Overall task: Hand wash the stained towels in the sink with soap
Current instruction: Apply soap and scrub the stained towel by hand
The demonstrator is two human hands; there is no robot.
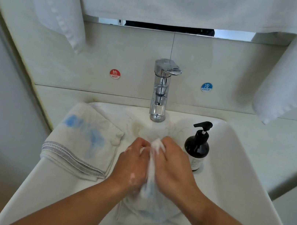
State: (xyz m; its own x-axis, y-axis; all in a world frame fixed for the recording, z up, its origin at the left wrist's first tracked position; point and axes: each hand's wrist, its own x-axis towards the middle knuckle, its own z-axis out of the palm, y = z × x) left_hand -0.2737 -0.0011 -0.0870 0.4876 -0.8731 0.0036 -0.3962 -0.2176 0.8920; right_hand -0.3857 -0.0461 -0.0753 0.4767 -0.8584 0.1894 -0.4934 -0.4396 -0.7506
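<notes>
Towel (146,204) bunched lengthwise toward faucet (160,91), gripped by both hands.

a chrome tap (160,91) stands upright against the tiled wall (227,70). a red hot sticker (115,74) sits left of it, a blue cold sticker (206,87) right. white cloths (59,6) hang above.

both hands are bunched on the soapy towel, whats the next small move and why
Probably rub the two gripped folds together: left hand and right hand each pinch the sudsy towel over the sink, and faint blue stain shows in it.
</notes>
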